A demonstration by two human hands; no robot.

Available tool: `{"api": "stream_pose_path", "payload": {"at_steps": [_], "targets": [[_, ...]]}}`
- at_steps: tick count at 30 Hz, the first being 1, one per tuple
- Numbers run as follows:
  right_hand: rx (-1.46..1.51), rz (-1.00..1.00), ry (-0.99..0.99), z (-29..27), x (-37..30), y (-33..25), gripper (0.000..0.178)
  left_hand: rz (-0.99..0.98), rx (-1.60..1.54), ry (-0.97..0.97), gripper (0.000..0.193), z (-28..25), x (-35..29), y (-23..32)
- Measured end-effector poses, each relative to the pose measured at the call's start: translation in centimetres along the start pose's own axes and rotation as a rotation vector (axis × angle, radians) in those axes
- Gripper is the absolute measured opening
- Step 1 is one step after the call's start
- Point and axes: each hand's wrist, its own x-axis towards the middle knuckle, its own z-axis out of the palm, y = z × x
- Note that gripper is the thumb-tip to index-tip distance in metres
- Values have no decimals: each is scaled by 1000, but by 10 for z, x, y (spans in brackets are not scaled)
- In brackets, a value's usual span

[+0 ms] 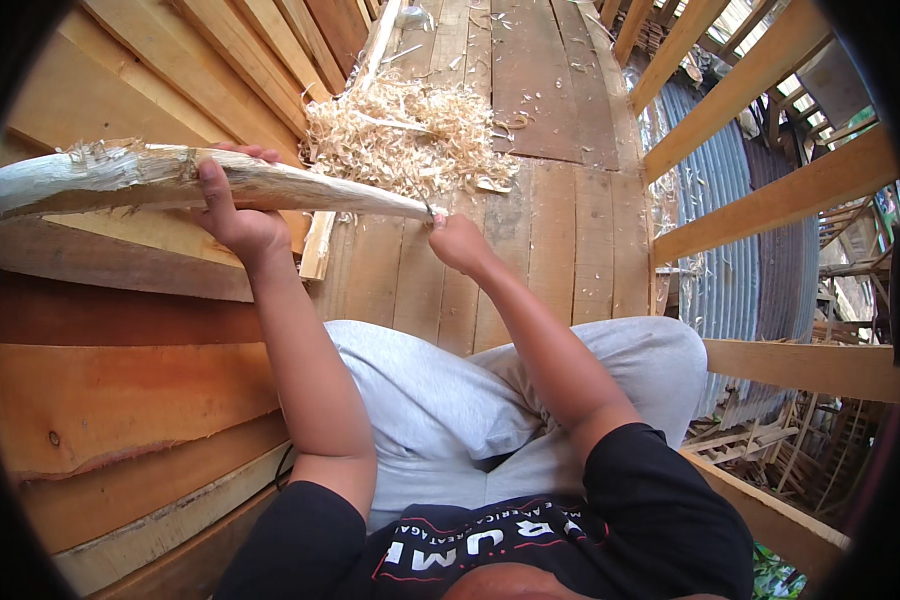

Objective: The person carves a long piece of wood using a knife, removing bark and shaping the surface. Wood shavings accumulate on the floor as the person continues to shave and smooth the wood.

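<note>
A long, pale, partly shaved piece of wood [320,186] crosses in front of me from the far left. Its left part is thick and rough with splintered bark, and it narrows to a tip toward the right. My left hand [245,222] is closed round its thick middle from below, the thumb on the near face and fingertips showing over the far edge. At the thin tip, my right hand [457,243] is closed in a fist. A small, thin, dark thing sticks up there, too small to name; the fingers hide the rest.
Curled wood shavings [405,135] lie heaped on the plank floor [555,250] just beyond the wood. Stacked boards [120,400] line my left side. A wooden railing [770,195] stands on the right, with corrugated metal sheets [715,260] lower down beyond it.
</note>
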Motion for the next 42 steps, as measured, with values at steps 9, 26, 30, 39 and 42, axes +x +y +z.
{"api": "stream_pose_path", "payload": {"at_steps": [9, 26, 30, 39, 42], "targets": [[94, 116, -115, -13, -6, -9, 49, 22, 88, 103, 19, 21, -4, 9], [-33, -30, -82, -16, -39, -37, 47, -43, -37, 81, 18, 6, -9, -3], [14, -302, -27, -9, -64, -83, 49, 15, 64, 123, 20, 4, -7, 3], [-41, -116, -60, -9, -35, -34, 53, 10, 16, 124, 19, 9, -9, -4], [-123, -317, -1, -6, -42, -65, 54, 28, 54, 131, 19, 4, -10, -3]]}}
